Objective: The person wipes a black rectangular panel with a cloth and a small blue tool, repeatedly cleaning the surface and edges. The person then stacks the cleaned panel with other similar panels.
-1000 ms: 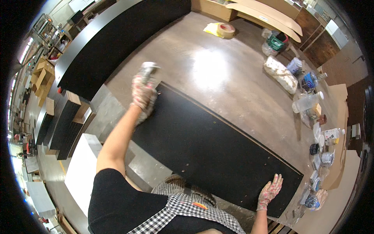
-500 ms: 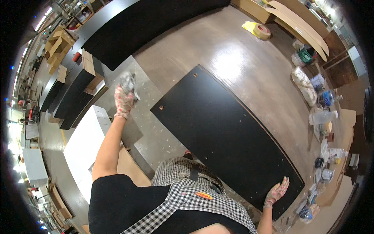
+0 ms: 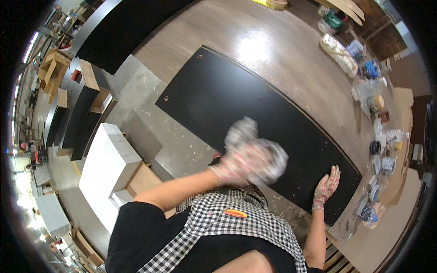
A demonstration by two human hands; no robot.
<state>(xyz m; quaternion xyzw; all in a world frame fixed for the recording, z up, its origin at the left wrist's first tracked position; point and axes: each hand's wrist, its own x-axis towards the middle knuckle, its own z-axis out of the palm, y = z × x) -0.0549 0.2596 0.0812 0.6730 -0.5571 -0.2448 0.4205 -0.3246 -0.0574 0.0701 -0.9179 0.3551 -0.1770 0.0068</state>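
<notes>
A long black panel (image 3: 227, 95) with small holes near its far end lies slantwise in front of me. My left hand (image 3: 241, 164), in a flowered glove, is closed on a crumpled grey-white rag (image 3: 275, 164), over the panel's near long edge. Both are smeared by motion, so I cannot tell whether the rag touches the surface. My right hand (image 3: 326, 187), gloved alike, lies flat near the panel's right end with its fingers stretched out and nothing in it.
Along the right stand plastic bottles (image 3: 368, 89), a black tape roll (image 3: 375, 147) and other small items beside cardboard. A white box-shaped piece (image 3: 107, 168) is at my left. Farther left stand black cabinet parts (image 3: 84, 104) and a cardboard box (image 3: 53, 70).
My left hand has swung with the rag from the far left, beyond the panel, back toward me and rightward. My right hand stays flat on the panel. The whole view has shifted.
</notes>
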